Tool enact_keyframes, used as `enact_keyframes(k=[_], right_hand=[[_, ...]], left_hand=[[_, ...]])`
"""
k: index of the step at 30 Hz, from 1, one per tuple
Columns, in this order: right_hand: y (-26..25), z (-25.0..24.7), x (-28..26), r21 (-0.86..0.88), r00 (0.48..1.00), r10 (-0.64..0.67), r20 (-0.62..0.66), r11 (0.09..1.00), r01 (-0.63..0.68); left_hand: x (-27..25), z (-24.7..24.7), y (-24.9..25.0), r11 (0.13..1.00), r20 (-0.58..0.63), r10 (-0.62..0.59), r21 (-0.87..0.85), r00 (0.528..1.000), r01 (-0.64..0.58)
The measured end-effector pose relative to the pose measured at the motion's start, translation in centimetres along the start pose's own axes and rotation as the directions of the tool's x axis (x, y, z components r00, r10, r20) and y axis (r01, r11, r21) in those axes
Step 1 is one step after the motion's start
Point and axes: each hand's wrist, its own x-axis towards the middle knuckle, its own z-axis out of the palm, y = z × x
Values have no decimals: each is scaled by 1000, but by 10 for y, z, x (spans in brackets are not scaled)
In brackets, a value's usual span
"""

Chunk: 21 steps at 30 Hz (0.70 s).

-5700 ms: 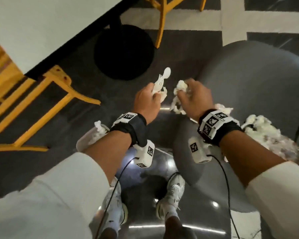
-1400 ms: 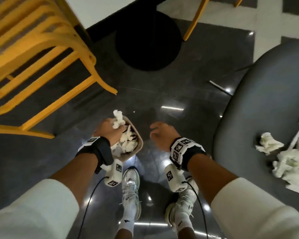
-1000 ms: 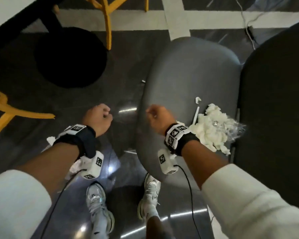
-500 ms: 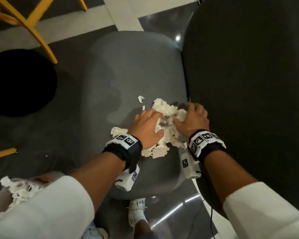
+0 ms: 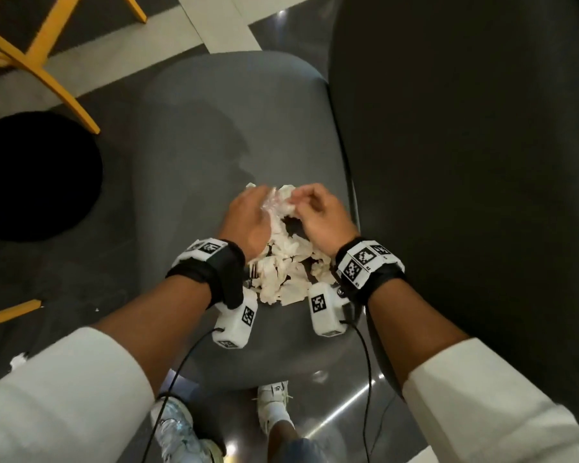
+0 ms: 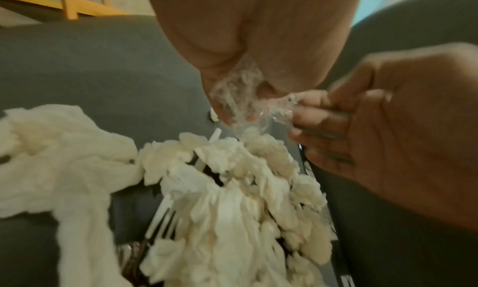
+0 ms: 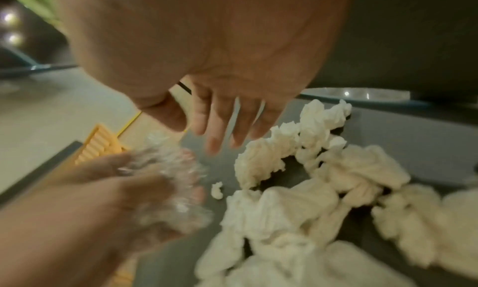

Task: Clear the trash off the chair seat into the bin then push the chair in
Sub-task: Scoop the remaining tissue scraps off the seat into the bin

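A heap of crumpled white tissues lies on the grey chair seat, with a white plastic fork tucked in it. My left hand is at the heap's far end and grips a wad of clear plastic wrap. My right hand hovers just to its right, fingers loose and fairly straight, their tips at the wrap's edge. The left hand with the wrap looks blurred in the right wrist view. One small tissue scrap lies apart on the seat. No bin shows.
The chair's dark backrest rises close on the right. Yellow chair legs and a black round table base stand on the floor to the left. My feet are at the seat's near edge.
After dropping tissues in the bin I turned back to the chair. Both hands slid from pressing on the heap to its far end, and the left hand took hold of the clear wrap.
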Motion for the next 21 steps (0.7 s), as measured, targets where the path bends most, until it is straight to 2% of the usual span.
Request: enact_keyframes(k=[1, 3, 5, 8, 11, 13, 17, 21], right_hand=[[7, -3, 7, -173, 999, -17, -40, 985, 10], [21, -6, 21, -509, 1000, 22, -4, 860, -21], [29, 1, 33, -645, 991, 112, 66, 763, -43], [34, 22, 46, -720, 992, 118, 46, 692, -49], [27, 38, 49, -753, 998, -37, 53, 655, 65], [21, 42, 47, -757, 993, -83, 89, 642, 122], [-1, 32, 39, -759, 989, -144, -18, 646, 80], [-36, 19, 31, -835, 976, -216, -30, 542, 95]], left_hand=[[2, -6, -5, 999, -32, 1, 38, 1000, 0], [3, -17, -16, 997, -78, -10, 74, 997, 16], [0, -27, -25, 996, -113, -41, 80, 993, 50], [-12, -37, -42, 995, -111, -52, 82, 992, 62], [-24, -46, -61, 990, -103, -82, 110, 991, 93], [-30, -51, -70, 987, -115, -106, 110, 988, 119], [-38, -64, -82, 986, -170, -131, 75, 977, 146], [-52, -79, -86, 991, -212, -130, -8, 969, 132]])
